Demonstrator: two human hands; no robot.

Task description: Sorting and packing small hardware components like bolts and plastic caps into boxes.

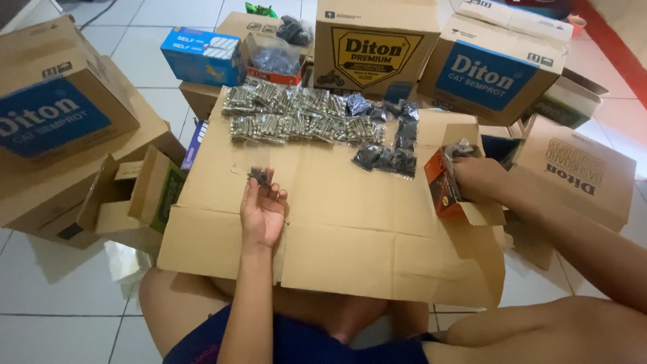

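Brown cardboard: a flattened carton sheet [337, 236] lies over my lap as the work surface, so small parts stay off the tiled floor [60, 296]
My left hand [263, 212]: palm up near the middle of the sheet, fingers half curled, grasping a little dark bunch of screws [259, 176] at the fingertips; held this way so I can look them over, as I judge it
My right hand [478, 178]: at the sheet's right edge, fingers down inside the small orange box [445, 192]; whether it grips anything in there I cannot tell, since the box wall hides the fingertips
Orange box: stands open on the right edge, tilted toward me, likely for easy reaching
Silver packets [303, 114]: clear bags of shiny bolts laid in two rows along the far edge, out of my hands' way
Black packets [391, 158]: bags of dark screws beside the silver rows, toward the far right corner, sorted by colour
Around the sheet: big brown cartons [377, 47] stand beyond the far edge, a blue box [202, 57] off the far left corner, an open empty carton [145, 195] off the left edge
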